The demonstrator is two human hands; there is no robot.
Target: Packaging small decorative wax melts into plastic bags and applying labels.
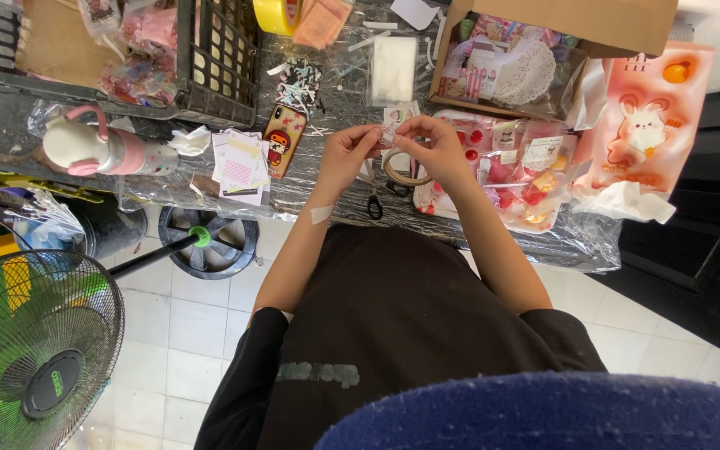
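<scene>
My left hand (345,155) and my right hand (437,147) meet above a table covered in clear plastic sheet (327,108). Together their fingertips pinch a small clear packet with a pale pink item (389,133) inside. A strip of tape (321,214) is stuck on my left forearm. Just below my hands lies a roll of clear tape (404,173), and black-handled scissors (374,202) rest near the table's front edge. What exactly the small packet contains is too small to tell.
A phone in a cartoon case (283,138), a stack of cards (240,163) and a pink bottle (97,151) lie to the left. A black crate (218,62), a cardboard box (543,37), packets of pink items (514,171) and a pink rabbit bag (647,125) surround them. A green fan (31,350) stands on the floor.
</scene>
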